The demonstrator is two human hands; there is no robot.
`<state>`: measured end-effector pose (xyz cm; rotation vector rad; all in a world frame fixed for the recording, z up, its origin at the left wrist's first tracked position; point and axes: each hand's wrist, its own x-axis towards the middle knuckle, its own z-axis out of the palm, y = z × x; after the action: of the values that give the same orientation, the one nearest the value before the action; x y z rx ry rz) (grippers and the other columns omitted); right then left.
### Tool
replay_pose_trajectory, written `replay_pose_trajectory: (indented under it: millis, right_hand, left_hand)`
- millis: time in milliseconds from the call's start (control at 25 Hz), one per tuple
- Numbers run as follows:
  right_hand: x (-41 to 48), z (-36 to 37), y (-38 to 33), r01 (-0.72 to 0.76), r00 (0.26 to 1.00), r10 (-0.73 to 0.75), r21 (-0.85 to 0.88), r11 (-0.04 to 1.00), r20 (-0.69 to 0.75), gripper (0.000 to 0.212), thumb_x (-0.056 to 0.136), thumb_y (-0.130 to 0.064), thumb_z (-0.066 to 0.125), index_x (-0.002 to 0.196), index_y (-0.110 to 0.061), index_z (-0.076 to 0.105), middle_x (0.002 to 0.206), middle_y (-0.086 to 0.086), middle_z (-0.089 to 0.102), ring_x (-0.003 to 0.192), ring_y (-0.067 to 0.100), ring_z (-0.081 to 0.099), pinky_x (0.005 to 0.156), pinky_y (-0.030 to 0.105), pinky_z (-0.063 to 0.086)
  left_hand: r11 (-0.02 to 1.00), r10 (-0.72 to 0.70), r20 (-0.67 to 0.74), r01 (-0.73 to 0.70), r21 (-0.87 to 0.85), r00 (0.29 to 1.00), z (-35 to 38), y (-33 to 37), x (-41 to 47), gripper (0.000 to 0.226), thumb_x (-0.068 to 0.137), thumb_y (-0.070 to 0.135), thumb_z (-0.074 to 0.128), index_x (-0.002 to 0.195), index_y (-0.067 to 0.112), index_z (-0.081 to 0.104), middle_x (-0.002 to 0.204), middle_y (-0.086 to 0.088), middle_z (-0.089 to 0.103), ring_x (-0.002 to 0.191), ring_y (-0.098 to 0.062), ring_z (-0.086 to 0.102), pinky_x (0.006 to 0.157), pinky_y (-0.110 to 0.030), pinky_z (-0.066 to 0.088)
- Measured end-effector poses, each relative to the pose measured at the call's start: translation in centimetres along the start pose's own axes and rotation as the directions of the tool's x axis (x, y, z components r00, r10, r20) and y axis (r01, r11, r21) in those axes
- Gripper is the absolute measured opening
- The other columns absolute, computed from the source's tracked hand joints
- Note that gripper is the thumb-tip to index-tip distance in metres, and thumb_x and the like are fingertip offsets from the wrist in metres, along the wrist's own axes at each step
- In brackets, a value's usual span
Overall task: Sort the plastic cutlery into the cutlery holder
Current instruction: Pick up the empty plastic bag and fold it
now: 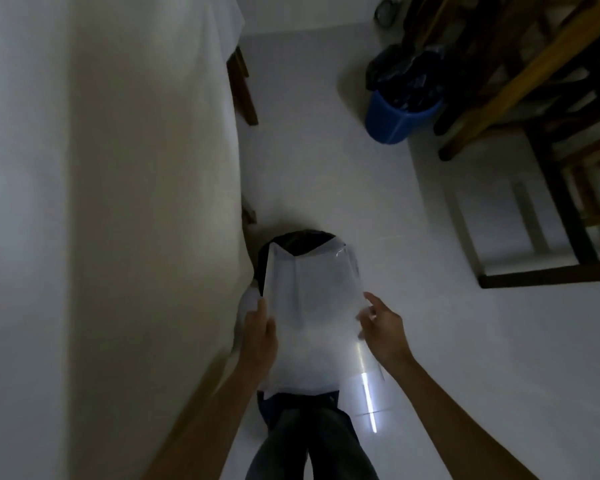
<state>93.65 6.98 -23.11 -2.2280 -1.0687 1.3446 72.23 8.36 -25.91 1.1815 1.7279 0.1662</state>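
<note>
Both forearms extended forward and down, either side of clear plastic bag (312,306). Left hand (258,332) closed on bag's left edge, thumb on top. Right hand (383,332) held at bag's right edge, fingers spread; contact unclear. Legs seen below bag.

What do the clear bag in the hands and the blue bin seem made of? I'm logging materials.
Clear bag: thin, glossy plastic film, going by its creases, see-through look and a bright glare streak. Blue bin: probably smooth rigid plastic; even colour, slight sheen, lined with a crinkly black bag. The picture is dim, so both are guesses.
</note>
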Motion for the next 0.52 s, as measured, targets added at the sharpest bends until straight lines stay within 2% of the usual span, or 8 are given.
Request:
replay_pose_trajectory:
  millis: [80, 120, 200, 280, 320, 400, 440, 520]
  right_hand:
    - [3.6, 2.4, 2.9, -0.031, 0.999, 0.031, -0.013, 0.999, -0.018, 0.042, 0.094, 0.002, 0.04, 0.135, -0.003, 0.045, 0.085, 0.023, 0.059, 0.058, 0.021, 0.056, 0.054, 0.011, 0.048]
    - [5.5, 3.6, 4.4, -0.048, 0.999, 0.047, -0.025, 0.999, -0.025, 0.041, 0.093, 0.004, 0.04, 0.134, -0.002, 0.047, 0.084, 0.025, 0.059, 0.063, 0.027, 0.058, 0.058, 0.018, 0.051]
    - [9.3, 5.9, 7.2, -0.077, 0.997, 0.074, -0.097, 0.992, -0.034, 0.033, 0.091, 0.005, 0.042, 0.121, 0.005, 0.057, 0.086, 0.026, 0.063, 0.071, 0.038, 0.064, 0.07, 0.036, 0.057]
    - [12.9, 7.9, 9.7, -0.075, 0.997, 0.075, -0.226, 0.971, -0.01, 0.025, 0.088, 0.007, 0.042, 0.104, 0.011, 0.062, 0.085, 0.027, 0.066, 0.075, 0.042, 0.065, 0.073, 0.048, 0.057]
    - [14.6, 8.8, 10.8, -0.06, 0.997, 0.069, -0.301, 0.952, 0.02, 0.023, 0.087, 0.008, 0.042, 0.097, 0.013, 0.063, 0.084, 0.028, 0.067, 0.075, 0.042, 0.065, 0.073, 0.049, 0.056]
    - [17.0, 10.3, 12.6, -0.03, 0.994, 0.074, -0.43, 0.902, 0.086, 0.022, 0.086, 0.007, 0.043, 0.091, 0.012, 0.064, 0.086, 0.027, 0.068, 0.08, 0.041, 0.065, 0.072, 0.039, 0.055]
    - [17.7, 10.7, 13.0, -0.02, 0.991, 0.081, -0.489, 0.872, 0.103, 0.021, 0.087, 0.006, 0.044, 0.092, 0.011, 0.063, 0.09, 0.026, 0.067, 0.084, 0.039, 0.064, 0.07, 0.032, 0.051]
    - [18.1, 11.0, 13.7, -0.012, 0.989, 0.091, -0.543, 0.84, 0.118, 0.021, 0.091, -0.002, 0.047, 0.107, 0.007, 0.058, 0.106, 0.024, 0.063, 0.095, 0.036, 0.062, 0.074, 0.031, 0.048]
  left_hand:
    - [0.996, -0.047, 0.034, 0.044, 0.08, 0.998, 2.8, -2.9, 4.3, 0.051, 0.101, 0.011, 0.029, 0.15, 0.009, 0.013, 0.136, -0.021, 0.041, 0.109, -0.031, 0.052, 0.084, -0.015, 0.037]
    - [0.991, -0.064, 0.05, 0.057, 0.122, 0.997, 4.2, -4.3, 6.5, 0.05, 0.101, 0.01, 0.028, 0.149, 0.008, 0.015, 0.134, -0.021, 0.042, 0.108, -0.03, 0.052, 0.08, -0.011, 0.032]
    - [0.996, -0.066, 0.081, 0.06, 0.071, 0.995, 7.1, -6.8, 10.4, 0.049, 0.099, 0.004, 0.028, 0.147, 0.006, 0.023, 0.124, -0.024, 0.048, 0.104, -0.036, 0.053, 0.081, -0.023, 0.04]
    - [0.994, -0.083, 0.087, 0.077, 0.074, 0.993, 9.8, -9.3, 13.8, 0.044, 0.095, -0.003, 0.029, 0.14, -0.003, 0.033, 0.118, -0.03, 0.048, 0.102, -0.043, 0.052, 0.082, -0.038, 0.044]
    - [0.993, -0.091, 0.086, 0.083, 0.089, 0.992, 11.1, -10.1, 15.2, 0.042, 0.094, -0.005, 0.03, 0.136, -0.007, 0.035, 0.117, -0.032, 0.047, 0.102, -0.045, 0.051, 0.08, -0.038, 0.042]
    - [0.985, -0.095, 0.098, 0.08, 0.153, 0.991, 12.8, -10.8, 16.8, 0.038, 0.095, -0.004, 0.034, 0.132, -0.01, 0.037, 0.121, -0.032, 0.044, 0.108, -0.044, 0.048, 0.078, -0.03, 0.036]
    - [0.981, -0.112, 0.108, 0.092, 0.173, 0.988, 13.3, -10.8, 17.3, 0.037, 0.095, -0.001, 0.037, 0.131, -0.01, 0.037, 0.125, -0.032, 0.042, 0.113, -0.043, 0.046, 0.083, -0.031, 0.035]
    - [0.971, -0.122, 0.125, 0.093, 0.219, 0.985, 13.7, -10.7, 17.2, 0.04, 0.097, 0.007, 0.041, 0.133, -0.008, 0.035, 0.135, -0.031, 0.036, 0.122, -0.042, 0.04, 0.096, -0.038, 0.034]
